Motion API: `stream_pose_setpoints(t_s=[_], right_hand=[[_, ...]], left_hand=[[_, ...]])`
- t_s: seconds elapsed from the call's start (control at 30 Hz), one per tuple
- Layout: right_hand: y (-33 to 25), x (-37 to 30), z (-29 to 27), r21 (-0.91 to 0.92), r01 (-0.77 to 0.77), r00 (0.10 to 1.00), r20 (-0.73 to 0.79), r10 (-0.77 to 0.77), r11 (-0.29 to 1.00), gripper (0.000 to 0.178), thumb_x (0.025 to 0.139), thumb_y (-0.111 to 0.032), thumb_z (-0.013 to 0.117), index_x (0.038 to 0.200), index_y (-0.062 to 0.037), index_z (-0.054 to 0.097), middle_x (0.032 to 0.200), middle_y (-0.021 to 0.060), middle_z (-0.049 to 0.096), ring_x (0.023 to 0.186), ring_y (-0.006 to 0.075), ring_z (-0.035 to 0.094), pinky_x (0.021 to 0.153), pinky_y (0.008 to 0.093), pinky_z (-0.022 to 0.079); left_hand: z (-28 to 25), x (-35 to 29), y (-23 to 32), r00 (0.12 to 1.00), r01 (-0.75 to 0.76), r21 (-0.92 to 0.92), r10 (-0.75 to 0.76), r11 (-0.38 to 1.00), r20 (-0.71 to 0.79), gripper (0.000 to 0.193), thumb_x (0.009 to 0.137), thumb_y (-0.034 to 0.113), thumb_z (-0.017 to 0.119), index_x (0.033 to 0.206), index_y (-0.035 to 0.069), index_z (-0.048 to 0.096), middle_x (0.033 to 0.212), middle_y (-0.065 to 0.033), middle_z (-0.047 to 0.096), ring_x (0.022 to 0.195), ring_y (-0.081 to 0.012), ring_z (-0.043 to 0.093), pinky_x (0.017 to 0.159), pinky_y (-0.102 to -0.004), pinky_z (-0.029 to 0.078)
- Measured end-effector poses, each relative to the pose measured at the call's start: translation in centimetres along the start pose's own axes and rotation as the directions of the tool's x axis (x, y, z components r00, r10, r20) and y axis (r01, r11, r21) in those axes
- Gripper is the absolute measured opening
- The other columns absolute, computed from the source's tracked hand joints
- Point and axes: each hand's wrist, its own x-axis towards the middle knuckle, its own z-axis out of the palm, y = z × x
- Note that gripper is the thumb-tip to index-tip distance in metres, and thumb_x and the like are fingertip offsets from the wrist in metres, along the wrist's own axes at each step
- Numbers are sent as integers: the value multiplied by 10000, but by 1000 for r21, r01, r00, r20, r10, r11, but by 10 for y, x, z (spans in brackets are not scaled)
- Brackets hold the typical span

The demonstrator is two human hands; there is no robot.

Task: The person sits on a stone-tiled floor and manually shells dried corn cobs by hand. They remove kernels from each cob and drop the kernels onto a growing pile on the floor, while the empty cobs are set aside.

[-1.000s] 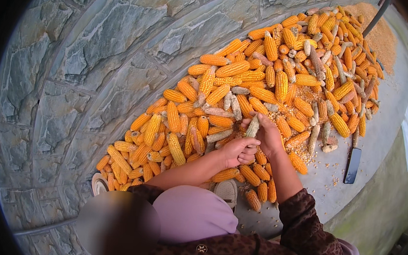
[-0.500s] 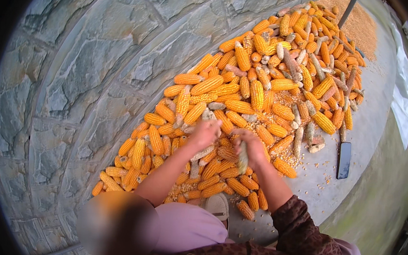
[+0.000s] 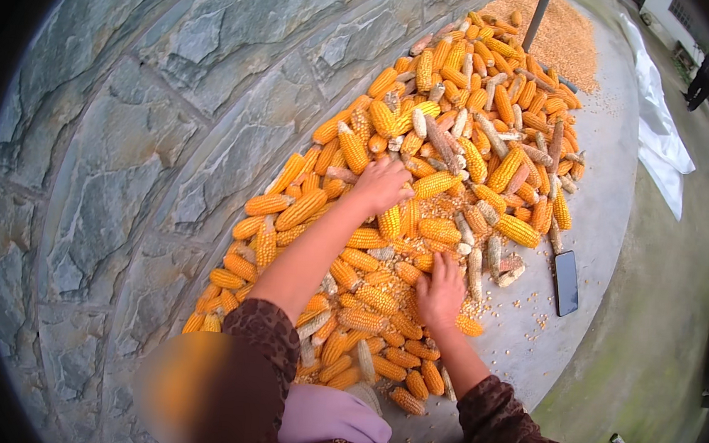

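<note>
A large heap of orange ear corn (image 3: 301,209) lies before me. My left hand (image 3: 382,188) reaches farther into the heap, its bent fingers lying over ears of corn; the fingertips are partly hidden. Nearer and to the right, my right hand (image 3: 442,293) rests palm down on ears and loose kernels, fingers stretched out, holding nothing. Just beyond it are bare, pale corn cobs (image 3: 474,273) among the kernels. A pale cob (image 3: 366,361) sits at the near end of the heap, close to my shoe.
A rough stone wall (image 3: 127,154) borders the heap on the left. Shelled kernels (image 3: 565,38) are piled beyond a thin post (image 3: 539,19). On the concrete at right lie a dark phone (image 3: 566,284) and white sheeting (image 3: 657,137). A person (image 3: 705,80) stands far right.
My right hand has let go of the pale cob it held and come down flat on the heap. My left hand has moved farther out. The view has shifted.
</note>
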Motion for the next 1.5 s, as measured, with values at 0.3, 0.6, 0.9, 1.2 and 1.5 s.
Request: stream_pose_setpoints(t_s=[0.3,0.6,0.9,1.2,1.5], right_hand=[[-82,2,-8,571,178,801,389,-455,802,621,893,-366,600,1420,-86,432,1438,178,446,1315,322,413,1107,419,338],[-123,84,-62,918,-396,915,394,-80,2,422,1008,-249,451,1353,-7,474,1198,175,603,1119,249,584,968,374,463],[-173,90,-74,823,-443,796,543,-266,355,314,1003,-258,529,1228,-39,530,850,9,554,556,44,473,523,190,467],[-53,60,-111,389,-3,521,787,-330,921,653,941,-407,592,1422,-34,357,1168,238,617,1075,315,602,955,420,453],[70,-70,-159,546,103,-783,560,-270,832,366,964,-302,581,1081,34,668,1038,223,662,973,281,634,886,397,486]], left_hand=[[29,-66,-17,819,123,-961,-573,250,-44,495,1010,465,450,1239,44,573,1203,-135,605,1104,-203,576,912,-343,481],[-43,-136,6,970,155,-594,8,-789,242,606,1010,591,287,1029,49,557,748,-11,520,497,-46,398,367,-160,260],[-51,-162,19,927,208,-509,1,-835,376,536,971,626,391,825,125,514,604,24,440,402,-46,314,339,-183,233],[-11,-171,70,827,435,-553,73,-711,557,458,1025,487,383,920,67,532,737,-44,530,547,-113,460,460,-228,377],[-37,-126,134,756,535,-741,-163,-405,634,292,1014,352,495,950,69,529,815,-54,562,630,-103,537,501,-243,450]])
